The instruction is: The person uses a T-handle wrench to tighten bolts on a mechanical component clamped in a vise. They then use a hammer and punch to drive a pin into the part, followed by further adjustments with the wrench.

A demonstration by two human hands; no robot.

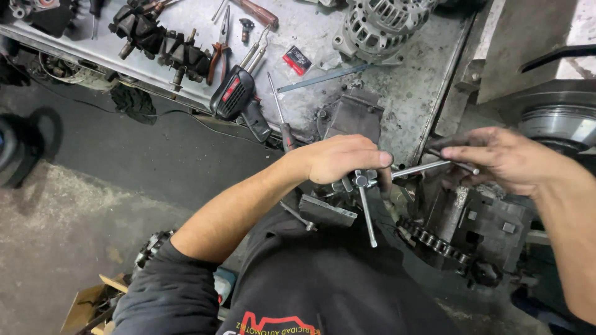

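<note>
The left hand (338, 159) is closed over the head of a small metal puller (362, 181), gripping it at the near edge of the bench (410, 93), just below the vise (354, 115). One thin leg of the puller hangs down towards the person's lap. The right hand (503, 158) is pinched narrow on the far end of the steel cross rod (422, 168) that runs through the puller's head.

To do this turning step well, the left hand should hold the head square and steady so the screw stays in line, while the right hand swings the rod in even pulls and slides it through when it nears the dark machine block (490, 226) and its chain (434, 239). What the puller bears on is hidden under the left hand. A red and black power tool (236, 93) and a screwdriver (280, 115) lie further back on the bench.
</note>
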